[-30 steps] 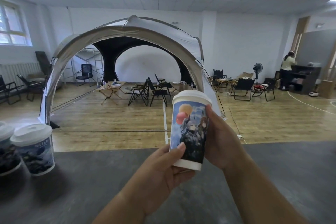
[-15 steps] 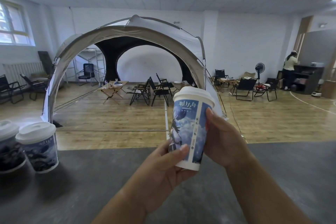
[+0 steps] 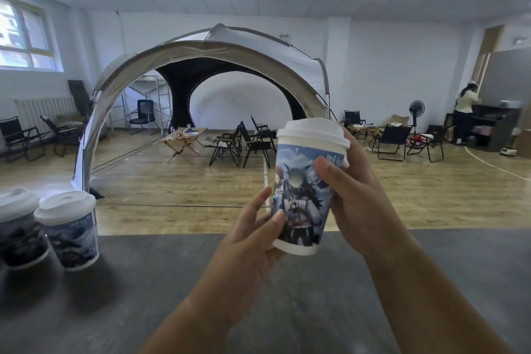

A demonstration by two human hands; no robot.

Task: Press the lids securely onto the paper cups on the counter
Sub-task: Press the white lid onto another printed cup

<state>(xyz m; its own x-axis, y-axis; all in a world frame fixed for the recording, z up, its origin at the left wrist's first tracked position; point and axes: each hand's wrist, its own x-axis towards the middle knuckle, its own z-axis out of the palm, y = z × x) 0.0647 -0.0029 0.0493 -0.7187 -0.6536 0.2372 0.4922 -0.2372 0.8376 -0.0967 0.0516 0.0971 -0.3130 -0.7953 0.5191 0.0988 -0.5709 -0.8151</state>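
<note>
Paper cup [image 3: 304,198] is up off the counter [image 3: 431,282], right of centre, slightly tilted, white lid [image 3: 311,132] on top. I see the left hand [image 3: 250,244] holding it low by the base, thumb on the print. The right hand [image 3: 359,201] wraps the upper wall, thumb in front, fingers round the far side. Second lidded cup [image 3: 73,236] and third lidded cup [image 3: 20,230] stand at far left on the counter (side by side, contact unclear), tent [image 3: 201,49] beyond

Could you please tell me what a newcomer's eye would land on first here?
First, the printed paper cup with its white lid, held up mid-frame above the dark counter by the left hand low and the right hand higher. Next, two more lidded cups at the counter's left edge, and the big arched tent behind.
</note>
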